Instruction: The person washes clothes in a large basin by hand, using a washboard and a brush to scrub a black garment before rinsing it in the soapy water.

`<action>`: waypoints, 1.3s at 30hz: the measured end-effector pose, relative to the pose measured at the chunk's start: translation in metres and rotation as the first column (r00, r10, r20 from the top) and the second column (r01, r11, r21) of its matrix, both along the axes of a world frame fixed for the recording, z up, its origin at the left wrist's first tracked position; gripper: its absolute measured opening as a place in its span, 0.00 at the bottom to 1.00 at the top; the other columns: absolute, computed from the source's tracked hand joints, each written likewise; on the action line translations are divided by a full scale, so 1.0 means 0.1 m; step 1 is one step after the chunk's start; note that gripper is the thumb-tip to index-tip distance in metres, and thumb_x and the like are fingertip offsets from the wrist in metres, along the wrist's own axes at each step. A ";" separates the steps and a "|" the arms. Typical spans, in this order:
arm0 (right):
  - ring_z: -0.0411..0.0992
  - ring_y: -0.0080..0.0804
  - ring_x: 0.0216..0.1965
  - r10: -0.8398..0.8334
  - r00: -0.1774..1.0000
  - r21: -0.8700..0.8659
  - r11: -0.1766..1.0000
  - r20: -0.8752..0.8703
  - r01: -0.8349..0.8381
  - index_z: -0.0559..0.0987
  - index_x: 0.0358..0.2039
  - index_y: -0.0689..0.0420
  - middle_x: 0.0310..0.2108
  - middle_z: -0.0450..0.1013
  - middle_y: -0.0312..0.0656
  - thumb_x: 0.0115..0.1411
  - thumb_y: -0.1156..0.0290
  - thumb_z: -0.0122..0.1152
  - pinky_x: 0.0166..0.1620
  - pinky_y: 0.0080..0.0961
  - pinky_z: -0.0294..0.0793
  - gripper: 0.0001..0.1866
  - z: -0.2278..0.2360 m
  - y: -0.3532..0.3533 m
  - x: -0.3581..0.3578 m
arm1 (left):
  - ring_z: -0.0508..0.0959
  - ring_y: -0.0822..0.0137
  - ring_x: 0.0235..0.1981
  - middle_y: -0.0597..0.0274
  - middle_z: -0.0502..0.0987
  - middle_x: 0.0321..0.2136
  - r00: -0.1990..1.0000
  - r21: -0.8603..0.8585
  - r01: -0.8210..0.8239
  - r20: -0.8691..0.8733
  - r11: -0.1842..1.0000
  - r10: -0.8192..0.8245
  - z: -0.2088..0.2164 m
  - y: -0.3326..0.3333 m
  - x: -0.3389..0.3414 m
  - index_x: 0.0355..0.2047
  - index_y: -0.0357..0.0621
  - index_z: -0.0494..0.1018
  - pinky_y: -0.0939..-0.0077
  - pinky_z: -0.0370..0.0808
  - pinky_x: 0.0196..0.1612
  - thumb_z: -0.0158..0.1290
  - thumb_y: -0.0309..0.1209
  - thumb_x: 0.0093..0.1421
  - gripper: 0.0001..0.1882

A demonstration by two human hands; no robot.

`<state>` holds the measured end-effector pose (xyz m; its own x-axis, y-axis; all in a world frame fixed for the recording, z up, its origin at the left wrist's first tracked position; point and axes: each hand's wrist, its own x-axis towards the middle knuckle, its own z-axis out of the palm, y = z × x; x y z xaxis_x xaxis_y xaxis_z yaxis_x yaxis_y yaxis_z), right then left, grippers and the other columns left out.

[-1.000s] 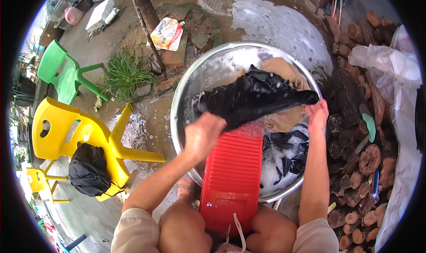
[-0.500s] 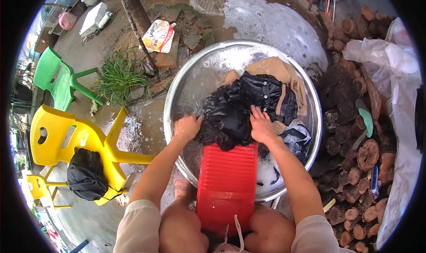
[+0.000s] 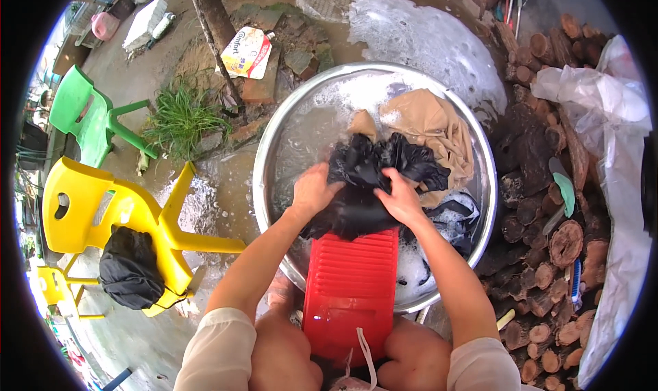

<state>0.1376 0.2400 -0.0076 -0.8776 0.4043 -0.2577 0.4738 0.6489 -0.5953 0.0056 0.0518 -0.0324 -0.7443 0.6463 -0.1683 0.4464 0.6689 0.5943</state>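
A wet black jacket [image 3: 356,213] lies bunched over the upper end of a ridged red washboard [image 3: 351,281], which leans from between my knees into a wide metal basin [image 3: 259,178]. My left hand [image 3: 315,191] grips the jacket's left side, thumb pointing inward. On the other side, my right hand [image 3: 399,196] is closed on a raised fold, thumb and forefinger on top. Fingertips of both hands are partly buried in cloth. Beyond it sits a soaked tan garment [image 3: 435,127]. A dark and pale garment [image 3: 452,216] floats in suds at the right.
Stacked logs [image 3: 548,274] and white plastic sheeting [image 3: 617,185] flank the basin's right. A yellow chair [image 3: 79,199] bearing a black bag [image 3: 130,267] and a green chair [image 3: 82,113] stand left. Foam [image 3: 425,34] spreads on the ground beyond, near a detergent pouch [image 3: 247,54].
My hands have drawn closer together and gathered the jacket into upright folds. Its buttoned part is no longer visible, and more of the tan garment shows.
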 end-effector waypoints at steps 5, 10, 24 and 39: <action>0.72 0.25 0.34 -0.613 0.786 -0.666 0.553 0.081 0.501 0.77 0.42 0.59 0.31 0.76 0.35 0.48 0.76 0.62 0.39 0.22 0.71 0.18 0.73 0.28 0.38 | 0.78 0.55 0.31 0.52 0.77 0.33 0.997 0.155 -0.031 0.071 0.987 0.020 0.57 -0.43 0.30 0.34 0.40 0.72 0.63 0.73 0.37 0.60 0.38 0.52 0.16; 0.71 0.25 0.42 -0.670 0.688 -0.627 0.669 -0.278 0.398 0.74 0.50 0.50 0.42 0.73 0.34 0.50 0.66 0.63 0.35 0.26 0.67 0.25 1.54 0.46 -0.19 | 0.70 0.79 0.24 0.70 0.74 0.22 0.853 0.559 -0.413 0.514 0.719 0.091 1.08 -0.61 0.26 0.27 0.41 0.70 0.81 0.70 0.29 0.63 0.28 0.52 0.11; 0.49 0.46 0.66 0.328 0.936 0.351 0.897 -0.128 -0.267 0.58 0.63 0.50 0.65 0.52 0.47 0.59 0.62 0.55 0.65 0.43 0.49 0.33 0.27 -0.35 -0.64 | 0.53 0.48 0.65 0.45 0.55 0.63 0.908 -0.098 0.133 -0.388 0.986 -0.161 0.35 -0.54 0.01 0.61 0.53 0.60 0.51 0.51 0.64 0.53 0.42 0.57 0.32; 0.52 0.47 0.65 0.355 0.925 0.130 0.932 -0.135 -0.339 0.63 0.60 0.56 0.63 0.56 0.48 0.62 0.68 0.50 0.64 0.42 0.52 0.25 -0.21 -0.33 0.31 | 0.76 0.45 0.42 0.40 0.76 0.38 0.724 0.273 -0.689 0.294 0.671 0.624 -0.20 -0.23 -0.10 0.48 0.38 0.69 0.61 0.70 0.46 0.54 0.41 0.56 0.24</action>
<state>0.1681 0.2070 -0.0288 -0.9930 0.0843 -0.0826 0.1163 0.8173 -0.5643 -0.0047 0.0284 -0.0526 -0.9798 0.0366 -0.1965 -0.1539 0.4893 0.8584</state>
